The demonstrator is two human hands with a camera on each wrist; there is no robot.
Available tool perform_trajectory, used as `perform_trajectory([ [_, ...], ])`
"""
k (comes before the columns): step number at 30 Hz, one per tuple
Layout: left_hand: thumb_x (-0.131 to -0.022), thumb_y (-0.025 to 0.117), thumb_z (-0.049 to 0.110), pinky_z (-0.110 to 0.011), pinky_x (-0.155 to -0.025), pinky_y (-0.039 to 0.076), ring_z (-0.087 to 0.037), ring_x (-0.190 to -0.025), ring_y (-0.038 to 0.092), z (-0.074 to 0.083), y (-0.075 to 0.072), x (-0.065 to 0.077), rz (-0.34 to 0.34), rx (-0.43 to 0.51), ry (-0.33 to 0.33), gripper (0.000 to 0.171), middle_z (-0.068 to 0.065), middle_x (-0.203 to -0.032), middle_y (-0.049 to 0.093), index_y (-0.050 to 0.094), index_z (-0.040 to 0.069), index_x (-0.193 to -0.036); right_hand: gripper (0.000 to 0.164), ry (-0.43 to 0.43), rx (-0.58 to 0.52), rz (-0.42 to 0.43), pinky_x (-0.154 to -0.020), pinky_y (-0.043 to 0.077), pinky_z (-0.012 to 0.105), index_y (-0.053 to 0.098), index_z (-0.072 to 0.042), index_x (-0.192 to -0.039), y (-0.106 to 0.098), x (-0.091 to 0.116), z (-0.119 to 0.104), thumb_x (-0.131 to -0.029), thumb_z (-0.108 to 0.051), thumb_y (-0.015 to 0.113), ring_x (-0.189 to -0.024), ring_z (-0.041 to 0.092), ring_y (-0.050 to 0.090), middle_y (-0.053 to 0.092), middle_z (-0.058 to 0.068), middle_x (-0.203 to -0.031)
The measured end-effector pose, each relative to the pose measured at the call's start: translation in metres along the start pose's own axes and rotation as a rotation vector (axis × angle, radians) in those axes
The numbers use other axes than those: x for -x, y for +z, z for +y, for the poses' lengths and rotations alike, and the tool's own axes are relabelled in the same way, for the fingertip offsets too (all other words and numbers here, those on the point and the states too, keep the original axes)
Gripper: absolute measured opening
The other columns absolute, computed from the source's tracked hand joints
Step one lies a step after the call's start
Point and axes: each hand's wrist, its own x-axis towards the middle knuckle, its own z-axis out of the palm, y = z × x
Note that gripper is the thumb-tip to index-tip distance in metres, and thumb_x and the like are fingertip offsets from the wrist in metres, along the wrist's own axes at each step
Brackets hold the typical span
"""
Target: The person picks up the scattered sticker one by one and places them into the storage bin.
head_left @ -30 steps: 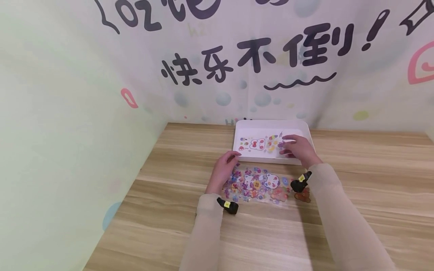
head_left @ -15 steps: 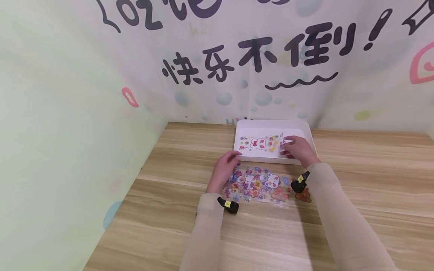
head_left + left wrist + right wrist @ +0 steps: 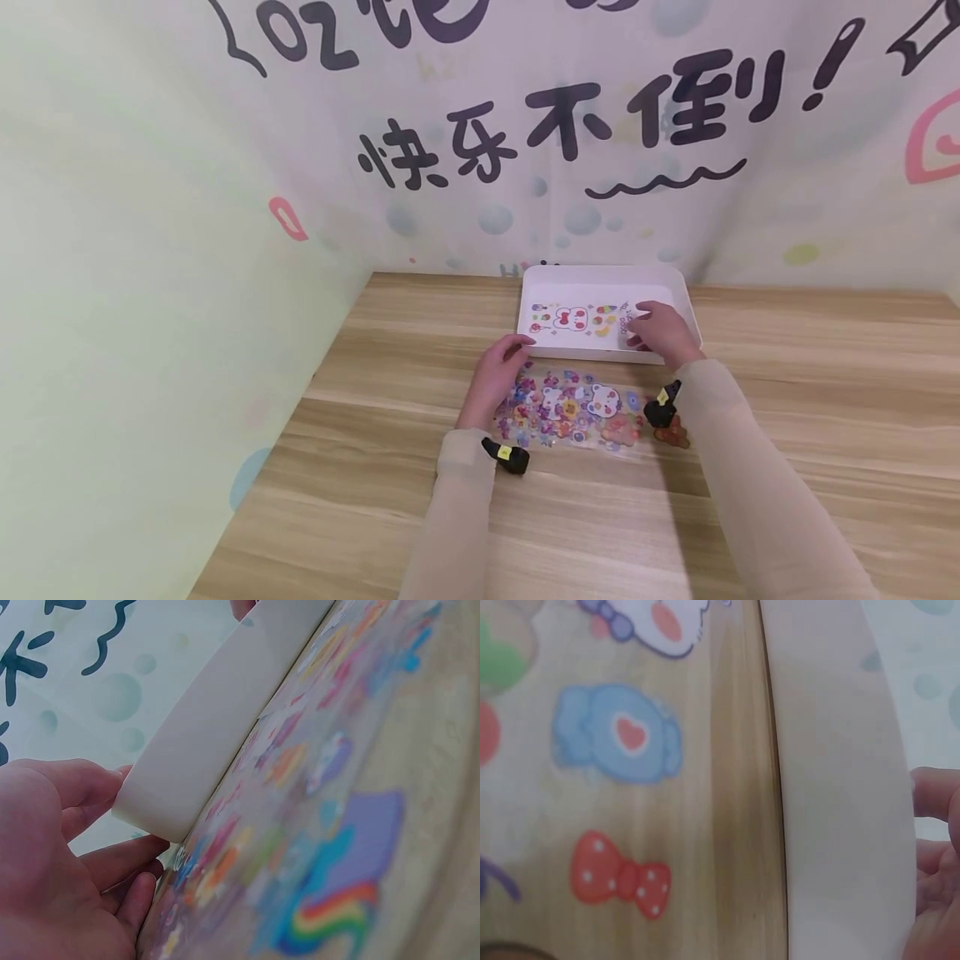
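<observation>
A white tray [image 3: 592, 355] stands at the back of the wooden table. My left hand [image 3: 497, 375] holds its front left corner; in the left wrist view, fingers meet both the rim and the lower edge of the tray wall. Inside the tray lies a sticker sheet [image 3: 571, 320] with a rabbit face, sweets and lettering at its right end. My right hand [image 3: 663, 330] reaches over the tray's front wall, its fingers spread apart at the sheet's right end. The tray wall partly hides these fingers in the right wrist view, so their contact with the sheet cannot be made out.
In front of the tray lie clear sticker sheets [image 3: 562, 408] with bears and flowers, overlapping. A brown bear sticker [image 3: 671, 432] shows at their right, under the right wrist. A printed cloth [image 3: 480, 225] hangs behind the table [image 3: 405, 333].
My right hand has shifted slightly to the right. The sheet's right end lies flatter, and its lettering has come into view. My left hand stays at the tray corner.
</observation>
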Motion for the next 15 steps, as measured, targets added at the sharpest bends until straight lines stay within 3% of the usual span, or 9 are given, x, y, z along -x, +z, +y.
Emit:
perform_trajectory([
  [15,-0.09,0.049,0.037,-0.037,-0.09,0.039,-0.006,-0.097,0.053,0.0001,0.0003,0.0001,-0.008,0.002,-0.006,0.014,0.017,-0.106,0.056,0.058,0.039,-0.102,0.05,0.025,0.056,0.021,-0.073,0.049,0.035,0.029,-0.001,-0.135,-0.0002,0.0009,0.0,-0.091,-0.018,0.045,-0.081,0.024,0.058,0.047,0.022,-0.117],
])
